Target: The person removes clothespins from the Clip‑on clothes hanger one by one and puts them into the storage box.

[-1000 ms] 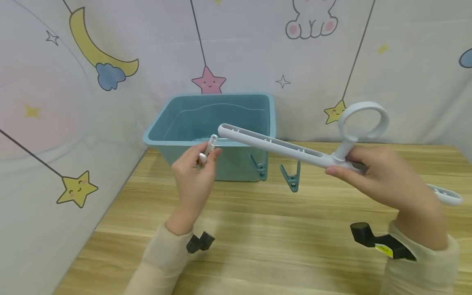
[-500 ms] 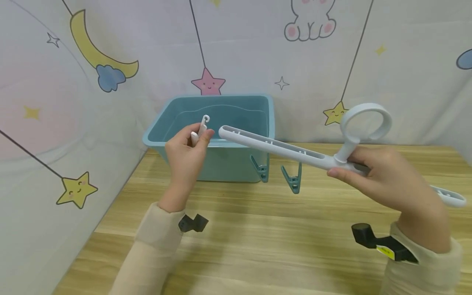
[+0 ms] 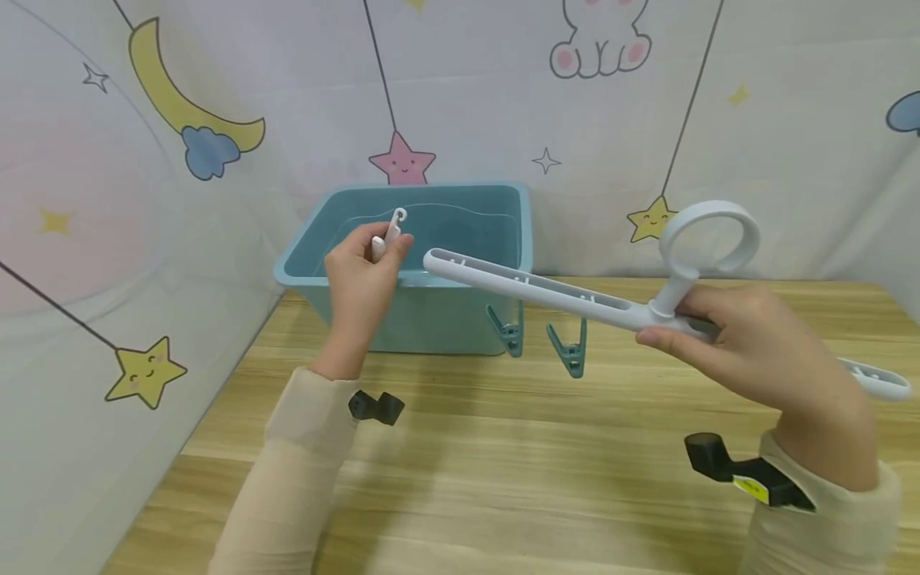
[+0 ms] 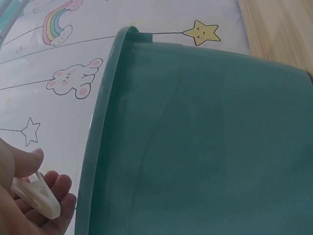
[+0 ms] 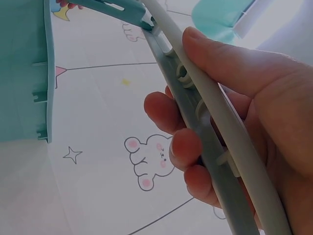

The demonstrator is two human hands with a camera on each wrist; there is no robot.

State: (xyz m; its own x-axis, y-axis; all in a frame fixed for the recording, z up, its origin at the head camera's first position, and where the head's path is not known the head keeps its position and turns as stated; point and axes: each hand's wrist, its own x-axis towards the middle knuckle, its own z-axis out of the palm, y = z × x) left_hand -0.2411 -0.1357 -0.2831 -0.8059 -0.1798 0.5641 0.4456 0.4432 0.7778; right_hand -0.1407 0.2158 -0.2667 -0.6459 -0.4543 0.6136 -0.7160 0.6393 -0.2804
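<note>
My left hand (image 3: 362,279) pinches a white clothes peg (image 3: 394,228) with a small hooked end, over the tub's near rim. In the left wrist view that peg (image 4: 41,198) lies between thumb and fingers. My right hand (image 3: 769,355) grips a white clip hanger (image 3: 532,289) near its middle, below its ring-shaped hook (image 3: 707,208). The hanger's slotted bar slants across the view, its left end a short way from the left hand. Two teal clothes pegs, one (image 3: 510,331) beside the tub and another (image 3: 570,351) further right, hang below the bar.
A teal tub (image 3: 438,319) stands on the wooden table (image 3: 503,479), with the left hand above its front side. Behind it hangs a white cloth (image 3: 474,96) printed with stars and a moon. A second cloth side (image 3: 72,200) rises at the left.
My left hand has moved up and slightly left with the white peg, away from the hanger's left end and over the tub. The right hand and the hanger stay nearly still.
</note>
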